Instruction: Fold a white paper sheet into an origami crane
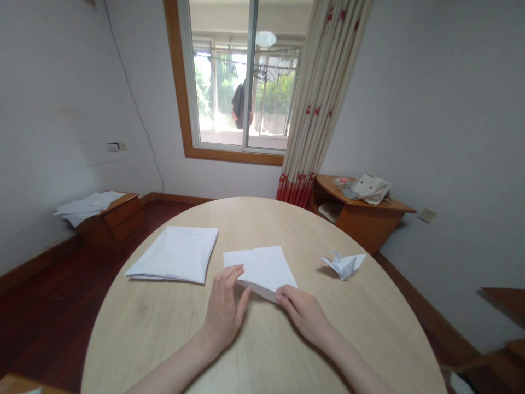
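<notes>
A white sheet of paper (262,266) lies in front of me on the round table (254,350), its near edge lifted and curled up into a narrow flap. My left hand (225,303) is at the sheet's near left part, fingertips resting on top and the thumb apart from them by the raised edge. At the near right corner, my right hand (301,312) pinches the paper between thumb and fingers. To the right stands a folded white paper crane (343,265). A stack of white paper sheets (176,254) sits left of my left hand.
Behind the table are a window (246,82) and a patterned curtain (318,109). A wooden corner cabinet (369,219) at the right bears a cloth bag (371,189). Low at the left, a small drawer cabinet (123,219) holds more papers (88,208).
</notes>
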Tool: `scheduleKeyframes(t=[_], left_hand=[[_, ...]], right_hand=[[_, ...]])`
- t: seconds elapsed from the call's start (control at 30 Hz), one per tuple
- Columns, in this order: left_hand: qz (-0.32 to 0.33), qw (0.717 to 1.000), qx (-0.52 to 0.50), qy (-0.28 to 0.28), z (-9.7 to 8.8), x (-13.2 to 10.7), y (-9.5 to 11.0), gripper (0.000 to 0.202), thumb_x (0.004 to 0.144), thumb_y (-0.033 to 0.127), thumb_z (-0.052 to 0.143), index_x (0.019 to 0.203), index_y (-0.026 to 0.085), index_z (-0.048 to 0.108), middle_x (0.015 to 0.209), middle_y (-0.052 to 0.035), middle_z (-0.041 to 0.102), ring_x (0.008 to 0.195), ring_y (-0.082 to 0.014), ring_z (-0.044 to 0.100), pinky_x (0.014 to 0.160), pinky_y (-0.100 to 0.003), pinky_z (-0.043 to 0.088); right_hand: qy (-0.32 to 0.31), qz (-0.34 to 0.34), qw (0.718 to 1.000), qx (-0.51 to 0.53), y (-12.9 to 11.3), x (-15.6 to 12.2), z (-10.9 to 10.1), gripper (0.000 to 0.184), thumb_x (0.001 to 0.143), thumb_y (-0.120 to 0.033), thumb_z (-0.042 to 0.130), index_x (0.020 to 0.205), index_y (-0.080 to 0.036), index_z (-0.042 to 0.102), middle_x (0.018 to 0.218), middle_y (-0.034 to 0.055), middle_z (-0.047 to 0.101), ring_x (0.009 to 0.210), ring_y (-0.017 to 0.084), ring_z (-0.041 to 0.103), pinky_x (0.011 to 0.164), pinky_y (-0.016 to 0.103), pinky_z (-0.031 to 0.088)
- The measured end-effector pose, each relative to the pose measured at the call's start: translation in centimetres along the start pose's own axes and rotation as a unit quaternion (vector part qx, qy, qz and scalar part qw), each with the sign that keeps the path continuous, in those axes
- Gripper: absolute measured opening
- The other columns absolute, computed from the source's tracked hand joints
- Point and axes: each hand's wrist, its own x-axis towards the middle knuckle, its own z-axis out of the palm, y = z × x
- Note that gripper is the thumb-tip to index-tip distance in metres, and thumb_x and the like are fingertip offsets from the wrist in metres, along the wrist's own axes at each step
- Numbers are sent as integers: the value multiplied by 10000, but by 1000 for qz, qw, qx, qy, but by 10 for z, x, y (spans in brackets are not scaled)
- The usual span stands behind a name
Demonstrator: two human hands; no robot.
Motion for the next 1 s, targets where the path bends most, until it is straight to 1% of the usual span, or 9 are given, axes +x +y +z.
scheduleKeyframes(t=[0.07,0.13,0.23,0.4,0.53,0.7,0.83,0.9,1.0], left_hand=[[17,1000,14,13,-1,0,2,416,934,158,477,1318,224,331,1216,-121,511,1153,-254,497,951,-440,447],[32,999,31,14,-1,0,3,418,924,125,481,1305,238,350,1228,-117,485,1165,-255,476,958,-444,441],[52,997,62,-4,-1,0,4,375,915,93,465,1252,251,418,1236,-110,451,1174,-261,448,967,-457,438],[68,993,93,-34,-1,0,4,228,910,106,477,1101,218,532,1265,-125,404,1190,-296,405,976,-508,423],[74,992,91,-40,1,-1,3,203,908,125,494,1060,236,569,1298,-110,402,1208,-293,393,986,-522,418],[86,990,108,-38,1,-2,1,185,887,129,546,995,261,616,1302,-78,436,1230,-281,384,1005,-507,423],[99,986,120,-55,-1,0,3,211,886,101,515,981,249,632,1333,-87,432,1269,-288,361,1031,-522,401],[97,985,119,-73,-1,1,5,196,892,127,508,997,238,631,1365,-100,407,1293,-302,340,1050,-552,369],[90,985,115,-94,0,0,7,163,897,212,530,1031,225,622,1404,-116,368,1319,-323,309,1068,-591,320]], right_hand=[[10,-12,1000,1,0,1,3,271,981,-294,342,845,-210,560,874,47,662,834,204,615,732,305,455],[21,-22,999,-11,0,1,7,288,986,-297,336,825,-207,556,870,56,646,843,208,593,744,322,460],[33,-35,998,-28,0,2,12,315,993,-315,334,795,-206,553,870,66,630,854,213,566,754,342,464],[33,-39,998,-38,1,2,19,322,997,-325,341,789,-201,554,883,68,622,853,214,556,761,355,466],[23,-41,999,-27,0,3,18,310,995,-317,351,796,-194,555,876,67,619,850,216,565,767,354,466],[7,-52,999,-1,-3,2,17,299,991,-315,362,807,-198,567,868,58,620,836,208,574,741,328,465],[-6,-58,998,14,-6,0,16,255,983,-288,383,835,-198,570,894,57,617,864,212,567,772,337,463],[-10,-57,998,24,-7,0,15,234,979,-267,384,853,-198,569,912,58,613,882,213,561,797,345,462],[-16,-60,997,37,-9,0,13,198,967,-224,387,879,-195,562,947,66,605,909,215,551,831,358,458]])
